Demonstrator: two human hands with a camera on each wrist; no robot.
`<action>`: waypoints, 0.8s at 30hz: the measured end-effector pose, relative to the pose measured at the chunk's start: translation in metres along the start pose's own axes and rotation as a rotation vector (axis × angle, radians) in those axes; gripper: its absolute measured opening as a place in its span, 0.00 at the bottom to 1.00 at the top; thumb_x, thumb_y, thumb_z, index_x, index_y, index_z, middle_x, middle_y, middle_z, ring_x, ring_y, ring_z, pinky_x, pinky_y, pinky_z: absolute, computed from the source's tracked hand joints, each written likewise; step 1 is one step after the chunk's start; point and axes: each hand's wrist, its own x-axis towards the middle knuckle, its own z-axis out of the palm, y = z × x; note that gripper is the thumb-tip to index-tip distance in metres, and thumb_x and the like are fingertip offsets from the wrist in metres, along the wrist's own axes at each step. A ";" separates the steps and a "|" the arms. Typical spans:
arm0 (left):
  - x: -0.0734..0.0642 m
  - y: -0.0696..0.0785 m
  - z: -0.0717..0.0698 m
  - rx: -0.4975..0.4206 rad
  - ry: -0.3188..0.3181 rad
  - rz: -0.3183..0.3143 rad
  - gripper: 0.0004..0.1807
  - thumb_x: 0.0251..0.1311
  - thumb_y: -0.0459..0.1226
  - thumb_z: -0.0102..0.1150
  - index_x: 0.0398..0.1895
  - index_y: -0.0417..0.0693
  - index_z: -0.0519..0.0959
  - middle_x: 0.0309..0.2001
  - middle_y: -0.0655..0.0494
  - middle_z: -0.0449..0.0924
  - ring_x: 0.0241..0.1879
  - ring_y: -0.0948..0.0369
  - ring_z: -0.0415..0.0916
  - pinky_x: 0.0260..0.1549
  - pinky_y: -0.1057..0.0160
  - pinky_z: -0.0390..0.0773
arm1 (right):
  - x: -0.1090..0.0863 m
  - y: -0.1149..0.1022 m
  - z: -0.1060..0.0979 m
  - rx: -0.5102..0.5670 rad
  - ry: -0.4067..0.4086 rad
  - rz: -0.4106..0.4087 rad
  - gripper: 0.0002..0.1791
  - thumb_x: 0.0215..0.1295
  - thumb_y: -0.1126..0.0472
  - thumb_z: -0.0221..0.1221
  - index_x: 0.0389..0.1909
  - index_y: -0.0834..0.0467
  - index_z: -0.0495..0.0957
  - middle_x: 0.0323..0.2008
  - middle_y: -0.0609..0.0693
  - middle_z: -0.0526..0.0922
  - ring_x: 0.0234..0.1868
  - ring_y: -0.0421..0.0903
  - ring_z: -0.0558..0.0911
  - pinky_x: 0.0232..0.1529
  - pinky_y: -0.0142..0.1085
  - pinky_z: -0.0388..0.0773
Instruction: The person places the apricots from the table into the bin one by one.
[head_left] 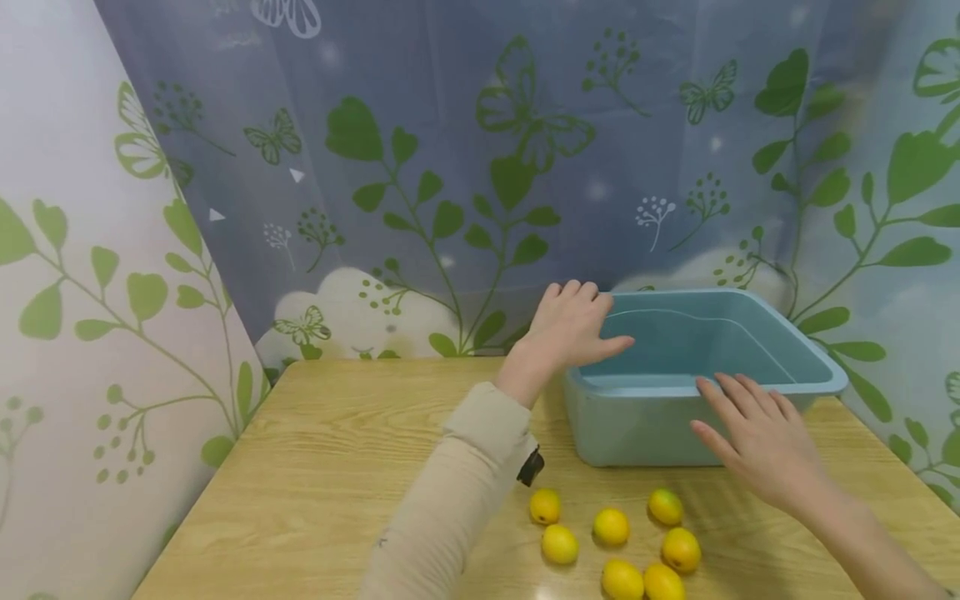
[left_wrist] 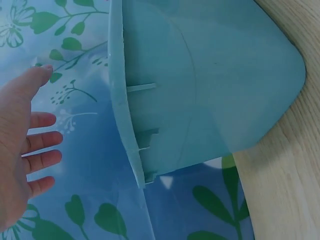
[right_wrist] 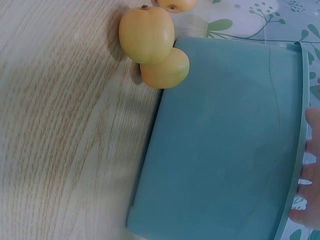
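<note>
A blue-green plastic basin (head_left: 645, 429) stands upright on the right part of the table, its inside bare where it shows. My left hand (head_left: 572, 327) is over its left end, fingers extended and thumb pointing right. In the left wrist view the left hand (left_wrist: 22, 145) shows a gap between its fingers and the basin rim (left_wrist: 117, 80). At the front rim is my right hand (head_left: 765, 437), fingers spread and fairly straight. The right wrist view has the right hand's fingers (right_wrist: 311, 172) right at the rim (right_wrist: 298, 150). Neither hand holds anything.
Several small yellow fruits (head_left: 611, 527) with greenish patches lie loose on the wooden table (head_left: 337, 467) in front of the basin. A patterned cloth (head_left: 450, 167) with leaves and butterflies hangs behind the table and along its sides. A black strap end (head_left: 530, 467) hangs at the left sleeve.
</note>
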 end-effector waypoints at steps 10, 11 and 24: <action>-0.019 -0.011 -0.001 -0.008 0.089 0.060 0.28 0.59 0.65 0.39 0.50 0.59 0.74 0.44 0.64 0.73 0.41 0.63 0.67 0.41 0.62 0.65 | 0.000 0.000 0.000 0.006 -0.012 0.002 0.32 0.67 0.46 0.50 0.64 0.63 0.61 0.61 0.67 0.62 0.60 0.66 0.59 0.53 0.63 0.53; -0.022 -0.012 0.000 -0.008 0.101 0.065 0.28 0.60 0.65 0.39 0.49 0.59 0.75 0.44 0.64 0.73 0.41 0.63 0.67 0.41 0.62 0.65 | 0.000 -0.001 0.000 0.008 -0.016 0.002 0.32 0.67 0.46 0.50 0.65 0.63 0.61 0.61 0.66 0.62 0.60 0.66 0.59 0.53 0.63 0.53; -0.074 -0.039 0.024 -0.011 0.309 0.130 0.22 0.57 0.60 0.50 0.27 0.54 0.79 0.28 0.63 0.76 0.31 0.61 0.69 0.36 0.63 0.66 | 0.000 -0.001 0.000 0.012 0.009 -0.007 0.32 0.66 0.47 0.51 0.64 0.62 0.61 0.60 0.67 0.63 0.60 0.66 0.60 0.52 0.62 0.54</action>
